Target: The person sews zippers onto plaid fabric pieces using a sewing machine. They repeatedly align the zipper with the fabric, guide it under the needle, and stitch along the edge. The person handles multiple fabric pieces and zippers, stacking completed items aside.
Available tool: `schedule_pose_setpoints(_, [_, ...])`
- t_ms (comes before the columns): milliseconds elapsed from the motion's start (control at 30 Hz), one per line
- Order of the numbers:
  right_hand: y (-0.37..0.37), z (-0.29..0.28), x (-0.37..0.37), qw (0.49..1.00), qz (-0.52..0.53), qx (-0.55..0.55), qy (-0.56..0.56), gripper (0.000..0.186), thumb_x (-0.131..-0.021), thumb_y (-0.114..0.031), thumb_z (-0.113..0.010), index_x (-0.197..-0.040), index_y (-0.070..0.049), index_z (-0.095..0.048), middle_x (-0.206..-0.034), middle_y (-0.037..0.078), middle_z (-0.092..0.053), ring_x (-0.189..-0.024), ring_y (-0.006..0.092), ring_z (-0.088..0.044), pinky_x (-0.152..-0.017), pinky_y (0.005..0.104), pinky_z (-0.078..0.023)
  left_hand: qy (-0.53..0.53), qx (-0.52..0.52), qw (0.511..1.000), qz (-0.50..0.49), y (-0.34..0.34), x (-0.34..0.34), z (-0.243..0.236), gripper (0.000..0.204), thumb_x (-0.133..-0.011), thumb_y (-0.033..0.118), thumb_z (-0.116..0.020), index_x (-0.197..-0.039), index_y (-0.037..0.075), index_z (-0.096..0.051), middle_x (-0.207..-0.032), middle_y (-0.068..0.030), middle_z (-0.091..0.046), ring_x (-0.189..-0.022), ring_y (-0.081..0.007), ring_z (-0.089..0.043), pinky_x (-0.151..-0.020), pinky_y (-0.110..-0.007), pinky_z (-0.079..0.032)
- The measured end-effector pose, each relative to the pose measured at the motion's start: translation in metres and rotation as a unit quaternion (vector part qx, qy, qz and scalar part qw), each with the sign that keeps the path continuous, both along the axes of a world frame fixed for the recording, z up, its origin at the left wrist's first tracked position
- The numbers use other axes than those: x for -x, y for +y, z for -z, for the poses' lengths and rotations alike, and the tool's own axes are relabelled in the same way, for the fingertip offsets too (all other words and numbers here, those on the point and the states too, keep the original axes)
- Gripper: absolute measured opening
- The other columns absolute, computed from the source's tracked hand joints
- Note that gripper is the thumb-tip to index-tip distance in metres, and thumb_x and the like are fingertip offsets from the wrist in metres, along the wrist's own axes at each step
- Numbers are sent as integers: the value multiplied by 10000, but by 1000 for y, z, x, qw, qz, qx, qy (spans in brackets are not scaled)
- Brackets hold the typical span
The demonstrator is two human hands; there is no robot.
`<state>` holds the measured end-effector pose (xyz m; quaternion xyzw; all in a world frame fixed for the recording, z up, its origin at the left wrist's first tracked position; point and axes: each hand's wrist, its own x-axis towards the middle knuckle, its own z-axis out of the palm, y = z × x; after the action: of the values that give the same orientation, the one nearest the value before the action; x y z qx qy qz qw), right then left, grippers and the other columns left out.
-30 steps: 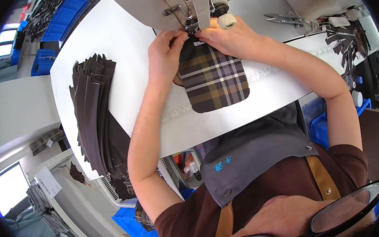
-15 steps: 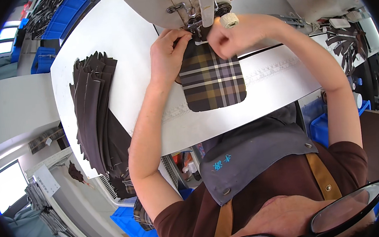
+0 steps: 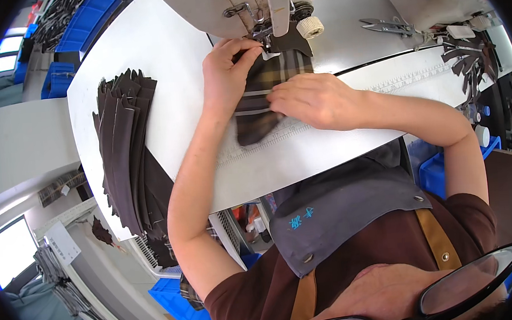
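A plaid fabric piece (image 3: 253, 119) in dark grey, tan and white lies on the white table, its far end by the presser foot (image 3: 267, 43) of a sewing machine (image 3: 202, 8). My left hand (image 3: 228, 72) pinches the far left edge of the cloth, thumb and fingertips close beside the foot. Across the right part of the plaid lies my right hand (image 3: 317, 102), fingers together and gripping it; the near end looks bunched and blurred. A plain dark fabric piece (image 3: 295, 42) shows behind the foot, joined to or lying against the plaid; I cannot tell which.
A fanned stack of dark fabric strips (image 3: 126, 158) lies on the table's left. Metal snips (image 3: 387, 26) rest right of the machine's needle area. Ruler markings (image 3: 406, 78) run across the table. Dark scraps (image 3: 471, 62) hang at the right, above a blue bin (image 3: 431, 173).
My right hand has come down from beside the presser foot onto the plaid piece. The plaid's near end has swung left and folded. My left hand stays nearly in place.
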<state>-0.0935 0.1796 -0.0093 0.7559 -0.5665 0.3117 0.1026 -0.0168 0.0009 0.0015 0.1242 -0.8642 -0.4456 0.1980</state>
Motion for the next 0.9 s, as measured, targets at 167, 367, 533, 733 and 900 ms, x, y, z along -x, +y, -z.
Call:
schedule_pose_setpoints(167, [-16,-54,-4,883,71,-170,-431,169,-863,-36,-522,-1003,-40,-616,-863,109,-664,-754,268,-648,-656,337,-517,-40,-92,993,60,-25,-1,0,143,-803,61,-665,-927,-2,-696,-831,-64,-641,-770,-107,-582,-712,-237,-463])
schedule_pose_setpoints(367, [30,-17,29,965,-79,-138,-209,204,-858,-88,-560,-1038,-19,-627,-1098,120,-635,-1055,280,-588,-875,368,-485,5,11,1000,8,1,0,-3,131,-807,81,-655,-905,3,-695,-798,-69,-638,-717,-123,-564,-671,-250,-443])
schedule_pose_setpoints(533, [34,-22,23,988,-76,-135,-26,283,-831,-231,-623,-1003,-7,-639,-1114,127,-623,-1088,291,-561,-925,395,-455,-23,35,999,-27,8,-2,-9,133,-805,96,-651,-893,5,-691,-784,-68,-639,-713,-132,-563,-663,-254,-441])
schedule_pose_setpoints(733, [-5,-13,25,992,12,-93,80,491,-827,-332,-615,-1146,34,-543,-1230,159,-537,-1195,273,-473,-994,390,-381,2,62,998,-15,3,-2,-5,129,-804,89,-648,-894,10,-694,-775,-71,-667,-701,-122,-577,-663,-251,-455])
schedule_pose_setpoints(900, [-5,-5,19,986,8,-156,51,676,-822,-414,-589,-1306,21,-406,-1323,170,-444,-1285,287,-377,-1070,418,-304,-13,24,999,-25,5,-2,-3,127,-812,80,-641,-898,4,-696,-776,-66,-682,-690,-92,-590,-662,-233,-462])
